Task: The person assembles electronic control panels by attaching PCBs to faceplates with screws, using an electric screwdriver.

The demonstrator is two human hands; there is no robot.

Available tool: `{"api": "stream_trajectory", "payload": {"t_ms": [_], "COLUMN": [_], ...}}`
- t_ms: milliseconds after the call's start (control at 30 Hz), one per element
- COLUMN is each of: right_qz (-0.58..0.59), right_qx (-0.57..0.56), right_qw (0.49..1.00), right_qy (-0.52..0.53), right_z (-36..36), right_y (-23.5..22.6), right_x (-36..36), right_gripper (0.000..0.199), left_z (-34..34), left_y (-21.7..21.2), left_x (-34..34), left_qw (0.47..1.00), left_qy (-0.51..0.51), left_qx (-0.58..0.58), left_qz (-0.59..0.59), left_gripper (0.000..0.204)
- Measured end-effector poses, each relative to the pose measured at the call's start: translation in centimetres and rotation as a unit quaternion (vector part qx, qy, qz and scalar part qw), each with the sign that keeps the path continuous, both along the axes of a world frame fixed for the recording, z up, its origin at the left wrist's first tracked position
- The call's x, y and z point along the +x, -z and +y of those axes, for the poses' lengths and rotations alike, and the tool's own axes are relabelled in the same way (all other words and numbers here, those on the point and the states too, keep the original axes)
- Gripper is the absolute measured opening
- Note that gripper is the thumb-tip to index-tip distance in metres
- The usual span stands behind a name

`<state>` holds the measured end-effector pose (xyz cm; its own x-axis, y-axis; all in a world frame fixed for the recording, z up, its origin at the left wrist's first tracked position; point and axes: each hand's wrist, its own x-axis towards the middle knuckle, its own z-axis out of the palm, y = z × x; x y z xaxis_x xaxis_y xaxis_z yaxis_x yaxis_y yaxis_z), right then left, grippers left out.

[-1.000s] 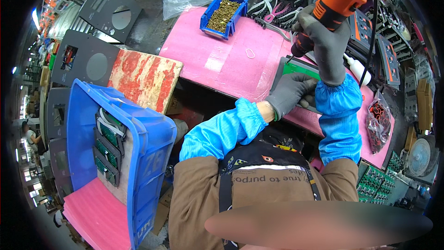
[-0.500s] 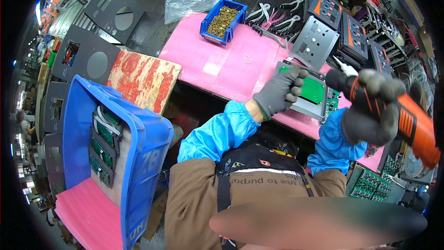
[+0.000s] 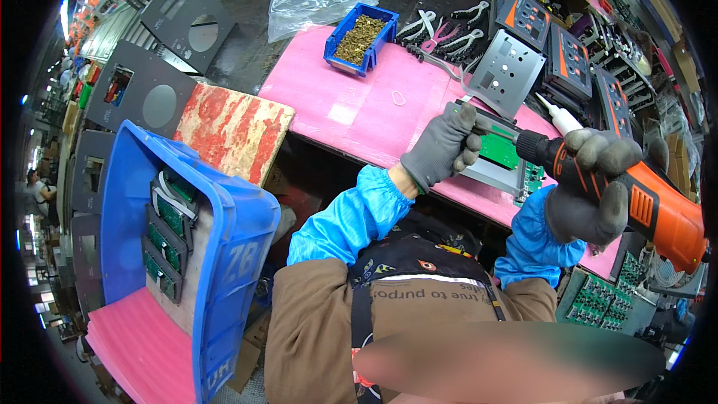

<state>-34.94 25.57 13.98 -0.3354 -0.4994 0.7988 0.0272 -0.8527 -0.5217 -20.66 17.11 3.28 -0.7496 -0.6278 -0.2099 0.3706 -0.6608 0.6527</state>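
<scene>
My right hand [image 3: 594, 187], in a grey glove, wraps round an orange and black power screwdriver [image 3: 658, 209]. Its black chuck and long bit point left, above a green circuit board [image 3: 499, 151] in a grey metal housing. At the bit's far end is my left hand [image 3: 446, 148], also gloved, its fingers closed by the tip; whatever they pinch is hidden. Part of the board lies behind the bit and the left hand. A second green board [image 3: 532, 179] shows at the housing's right edge.
Pink sheeting [image 3: 314, 90] covers the bench. On it stands a blue bin [image 3: 329, 58] of small brass-coloured screws. Farther right are a grey metal plate [image 3: 507, 67], a white-tipped bottle [image 3: 562, 116] and black-orange control panels [image 3: 570, 60]. A large blue crate [image 3: 239, 254] holds boards at left.
The screwdriver has come slightly down and left, so its bit now reaches my left hand's fingertips. My left hand has shifted a little left.
</scene>
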Motion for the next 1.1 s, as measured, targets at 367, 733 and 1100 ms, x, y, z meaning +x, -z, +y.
{"api": "stream_trajectory", "payload": {"t_ms": [367, 733, 1100], "right_qz": [0.007, -0.026, 0.013], "right_qx": [-0.046, 0.047, 0.222], "right_qw": [0.999, 0.999, 0.971], "right_qy": [0.014, -0.005, 0.084], "right_z": [-0.1, -2.4, -4.8], "right_y": [-0.6, 1.3, 1.1], "right_x": [2.1, 1.0, 3.5], "right_gripper": [0.075, 0.035, 0.054], "left_z": [0.0, -3.2, -4.5], "left_y": [-0.2, 1.3, 6.5], "left_x": [0.4, 3.2, 1.3], "left_qw": [0.995, 0.946, 0.868], "left_qy": [-0.048, -0.166, -0.047], "left_qx": [-0.083, -0.186, -0.293], "left_qz": [-0.04, -0.206, -0.398], "left_gripper": [0.063, 0.071, 0.061]}}
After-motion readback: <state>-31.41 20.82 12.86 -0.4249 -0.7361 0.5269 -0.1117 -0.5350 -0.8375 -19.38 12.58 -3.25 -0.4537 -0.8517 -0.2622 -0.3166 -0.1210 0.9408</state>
